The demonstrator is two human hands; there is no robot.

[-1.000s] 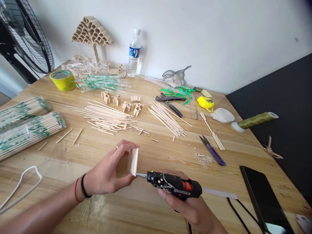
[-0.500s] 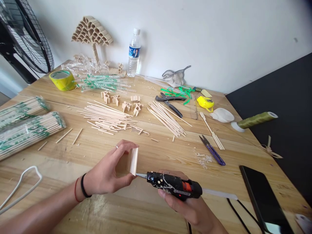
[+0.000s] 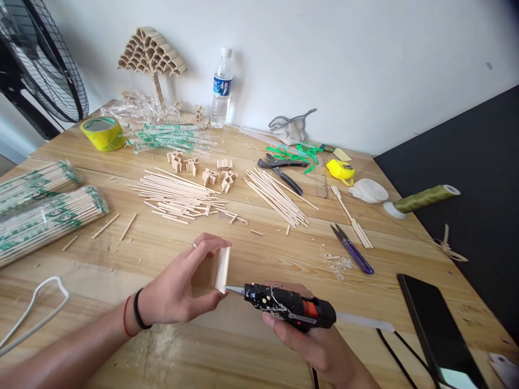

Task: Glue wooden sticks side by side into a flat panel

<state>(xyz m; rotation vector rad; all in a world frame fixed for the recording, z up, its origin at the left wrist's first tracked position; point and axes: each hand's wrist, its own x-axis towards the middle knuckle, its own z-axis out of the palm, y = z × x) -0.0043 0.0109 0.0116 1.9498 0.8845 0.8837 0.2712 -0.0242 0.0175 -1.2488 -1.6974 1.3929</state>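
Note:
My left hand [image 3: 184, 289] pinches a small piece made of wooden sticks [image 3: 222, 269] between thumb and fingers, above the table. A black hot glue gun [image 3: 284, 305] lies in the grip of my right hand [image 3: 312, 343], its metal tip pointing left and meeting the lower end of the piece. A clear glue stick [image 3: 365, 321] sticks out of the gun's back. Beyond the hands are a pile of loose wooden sticks [image 3: 178, 192], a second pile [image 3: 278, 197], and several small glued stick pieces [image 3: 210, 176].
Purple snips [image 3: 352, 249] and a black phone [image 3: 438, 324] lie at the right. Black pliers [image 3: 281, 165] and a yellow tape measure [image 3: 340, 172] rest farther back. A water bottle [image 3: 221, 89] stands by the wall. Bagged sticks [image 3: 48, 221] and a white cable [image 3: 38, 308] are at left.

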